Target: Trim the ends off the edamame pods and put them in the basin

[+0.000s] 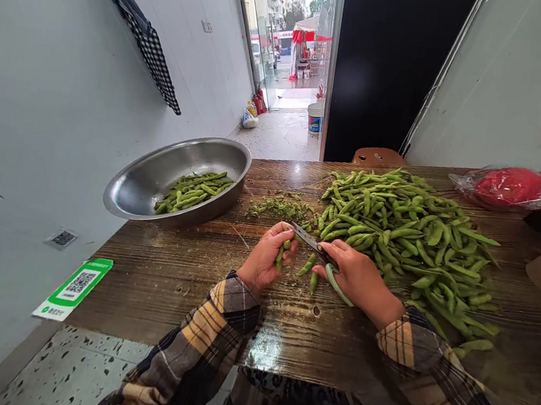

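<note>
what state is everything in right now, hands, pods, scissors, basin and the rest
left hand: closed around green pods
right hand: gripping the scissors
scissors: pointed toward the left hand, blade opening unclear
metal basin: partly filled with pods
pod pile: loosely heaped on the table
trimmings: scattered
glass door: open

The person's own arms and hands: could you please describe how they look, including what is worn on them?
Both hands, the left hand and the right hand, wear no gloves. The left sleeve and the right sleeve are long and loose, in a plaid of black, greyish brown and yellowish tan, crossed by thin pale lines.
</note>
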Motion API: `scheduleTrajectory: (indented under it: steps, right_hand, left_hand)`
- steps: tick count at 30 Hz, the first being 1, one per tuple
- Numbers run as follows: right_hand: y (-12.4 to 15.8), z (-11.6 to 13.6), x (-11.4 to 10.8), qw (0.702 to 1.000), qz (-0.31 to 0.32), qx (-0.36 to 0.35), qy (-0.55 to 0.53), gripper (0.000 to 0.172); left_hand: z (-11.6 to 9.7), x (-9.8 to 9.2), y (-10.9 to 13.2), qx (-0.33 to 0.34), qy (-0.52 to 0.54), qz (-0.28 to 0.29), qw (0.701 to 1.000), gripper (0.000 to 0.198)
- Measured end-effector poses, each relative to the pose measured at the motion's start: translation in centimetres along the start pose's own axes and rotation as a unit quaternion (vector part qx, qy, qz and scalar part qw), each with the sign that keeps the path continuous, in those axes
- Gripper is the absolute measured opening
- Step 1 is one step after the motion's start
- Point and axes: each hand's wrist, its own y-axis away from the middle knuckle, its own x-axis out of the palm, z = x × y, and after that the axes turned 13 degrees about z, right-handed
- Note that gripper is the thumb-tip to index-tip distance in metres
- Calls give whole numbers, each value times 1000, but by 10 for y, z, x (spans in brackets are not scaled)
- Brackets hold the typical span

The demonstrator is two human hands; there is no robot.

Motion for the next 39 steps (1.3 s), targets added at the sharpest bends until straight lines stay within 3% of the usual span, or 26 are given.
scheduleTrajectory:
  steps: [3, 7, 10, 11, 13, 14, 16, 20, 22, 24, 27, 32, 35, 39]
  right_hand:
    - [0, -3, 4, 1000, 1, -1, 3, 34]
    - [-1, -12, 9, 998, -60, -2, -9, 34]
    - [-3, -16, 10, 996, -90, -5, -14, 37]
    - [-3, -17, 10, 995, -95, -5, -14, 37]
    - [-3, -18, 9, 995, -100, -2, -13, 38]
    - [-4, -18, 8, 995, -103, 2, -13, 38]
    - [-3, -17, 6, 994, -108, 10, -13, 39]
    - [-3, -17, 4, 993, -118, 7, -21, 40]
    - [-3, -17, 3, 992, -125, -1, -32, 40]
    - [-3, -18, 1, 990, -132, -4, -45, 41]
    - [-4, -18, -2, 987, -144, -2, -66, 42]
    - [-6, -19, -7, 982, -168, 10, -88, 41]
    - [-7, -19, -8, 983, -164, 19, -82, 41]
    - [-6, -18, -8, 986, -148, 19, -74, 37]
  left_hand:
    - [4, -3, -1, 13, -45, -22, 999, 33]
    - [7, 1, 2, 54, -142, -65, 986, 31]
    - [-5, 12, 11, 68, -266, -71, 959, 28]
    - [-14, 17, 14, 77, -345, -65, 933, 27]
    - [-41, 23, 21, 120, -537, -61, 833, 28]
    - [-59, 24, 24, 140, -605, -65, 781, 27]
    - [-101, 16, 26, 154, -680, -107, 709, 25]
    - [-184, -31, 27, 186, -766, -289, 543, 23]
    - [-207, -56, 32, 159, -790, -311, 504, 34]
    - [-210, -71, 38, 135, -801, -305, 497, 43]
    - [-181, -75, 44, 113, -804, -258, 524, 45]
    - [-95, -46, 47, 92, -774, -138, 611, 29]
    - [-46, -26, 47, 64, -757, -56, 647, 17]
    - [-2, -3, 36, 50, -760, 5, 648, 10]
